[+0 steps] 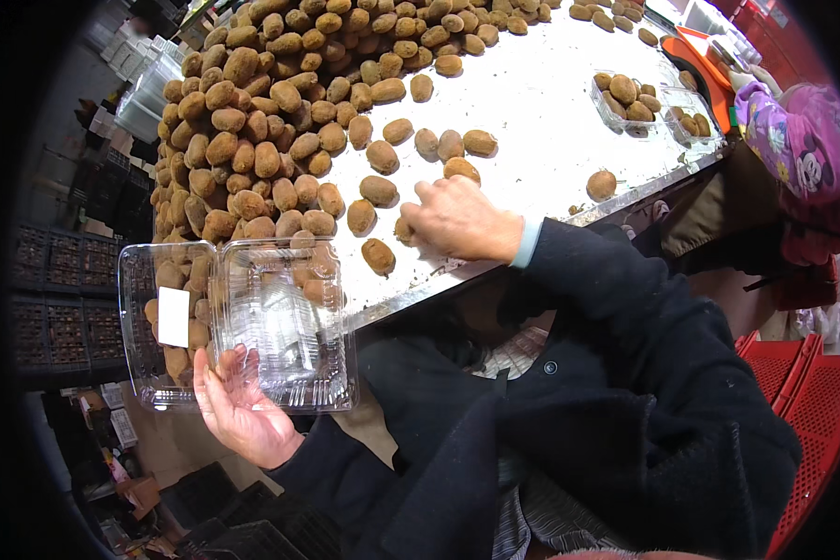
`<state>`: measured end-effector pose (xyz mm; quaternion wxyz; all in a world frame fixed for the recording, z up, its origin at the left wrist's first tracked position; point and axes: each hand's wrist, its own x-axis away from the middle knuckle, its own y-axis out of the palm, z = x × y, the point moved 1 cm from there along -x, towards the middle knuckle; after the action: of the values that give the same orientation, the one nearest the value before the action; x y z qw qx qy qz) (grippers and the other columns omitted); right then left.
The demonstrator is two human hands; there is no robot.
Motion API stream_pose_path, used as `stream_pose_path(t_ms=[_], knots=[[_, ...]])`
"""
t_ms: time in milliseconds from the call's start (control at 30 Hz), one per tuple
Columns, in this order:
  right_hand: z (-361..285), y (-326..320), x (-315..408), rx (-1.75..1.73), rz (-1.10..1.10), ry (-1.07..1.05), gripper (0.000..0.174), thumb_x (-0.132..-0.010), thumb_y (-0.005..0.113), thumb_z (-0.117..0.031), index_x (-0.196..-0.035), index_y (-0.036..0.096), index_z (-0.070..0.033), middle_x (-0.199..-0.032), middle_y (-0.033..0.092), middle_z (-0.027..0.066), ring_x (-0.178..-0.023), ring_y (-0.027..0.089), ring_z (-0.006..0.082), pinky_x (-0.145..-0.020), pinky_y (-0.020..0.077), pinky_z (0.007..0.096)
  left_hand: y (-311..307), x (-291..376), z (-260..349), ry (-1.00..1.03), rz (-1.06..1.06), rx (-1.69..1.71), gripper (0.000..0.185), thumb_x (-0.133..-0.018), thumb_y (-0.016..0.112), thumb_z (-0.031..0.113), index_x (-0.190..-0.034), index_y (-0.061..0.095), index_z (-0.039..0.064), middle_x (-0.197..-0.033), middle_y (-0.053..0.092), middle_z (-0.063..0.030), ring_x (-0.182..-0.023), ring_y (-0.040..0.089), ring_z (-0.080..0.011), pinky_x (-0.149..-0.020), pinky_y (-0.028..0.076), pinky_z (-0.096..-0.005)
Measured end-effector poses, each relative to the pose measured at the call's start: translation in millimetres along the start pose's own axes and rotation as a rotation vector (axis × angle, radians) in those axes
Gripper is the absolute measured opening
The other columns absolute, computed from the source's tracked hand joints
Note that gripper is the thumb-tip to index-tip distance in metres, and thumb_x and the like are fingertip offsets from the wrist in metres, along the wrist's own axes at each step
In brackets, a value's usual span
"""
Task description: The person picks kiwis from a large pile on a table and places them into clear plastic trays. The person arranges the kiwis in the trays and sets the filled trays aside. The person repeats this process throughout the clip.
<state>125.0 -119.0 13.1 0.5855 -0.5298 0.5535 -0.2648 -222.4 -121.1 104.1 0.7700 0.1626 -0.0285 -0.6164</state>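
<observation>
My left hand [248, 416] supports an open, hinged clear plastic clamshell box [283, 262] from below, at the table's near left corner. A blank-looking white label [173, 317] sticks to the box's left half. No fruit lies in the box; kiwifruit show through its clear walls. Over the white tabletop, my right hand [462, 217] curls its fingers around a brown kiwifruit [402, 231], which is partly hidden. Another kiwifruit [462, 169] lies just beyond my knuckles. Several loose ones, such as a kiwifruit [378, 257], lie left of this hand.
A large kiwifruit heap [252, 133] covers the table's left and far side. At right stand a filled clear box [626, 105], a second box [693, 126] and an orange tray [700, 66]. A person in a purple-pink sleeve [777, 126] works there. Red crates [812, 406] stand behind my right arm.
</observation>
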Motion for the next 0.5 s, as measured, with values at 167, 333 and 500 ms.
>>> stream_pose_path(t_ms=[167,333,500], knots=[[-10,20,-13,0.195,-0.087,0.062,0.021,-0.084,0.070,-0.027,-0.082,0.068,-0.006,-0.084,0.067,0.0125,-0.073,0.069,0.0259,-0.063,0.0508,0.0430,6,0,-1,-0.016,0.007,-0.025,0.034,-0.109,0.051,0.016,-0.134,0.058,-0.005,-0.098,0.072,-0.0148,-0.097,0.070,-0.0222,-0.087,0.057,-0.0381],[35,-19,1,-0.028,0.001,0.290,0.012,-0.084,0.075,-0.022,-0.091,0.073,-0.012,-0.082,0.071,0.0111,-0.073,0.072,0.0286,-0.060,0.0536,0.0440,8,3,0,0.014,-0.014,-0.025,0.035,-0.109,0.051,0.016,-0.136,0.055,-0.005,-0.099,0.071,-0.0151,-0.097,0.069,-0.0215,-0.086,0.058,-0.0377],[125,-72,33,0.283,0.298,0.531,0.019,-0.096,0.069,-0.029,-0.101,0.070,-0.010,-0.094,0.070,0.0116,-0.090,0.069,0.0299,-0.075,0.0558,0.0441,18,3,-8,-0.015,-0.073,0.007,0.035,-0.109,0.052,0.015,-0.136,0.054,-0.006,-0.099,0.071,-0.0173,-0.096,0.070,-0.0222,-0.087,0.059,-0.0366]])
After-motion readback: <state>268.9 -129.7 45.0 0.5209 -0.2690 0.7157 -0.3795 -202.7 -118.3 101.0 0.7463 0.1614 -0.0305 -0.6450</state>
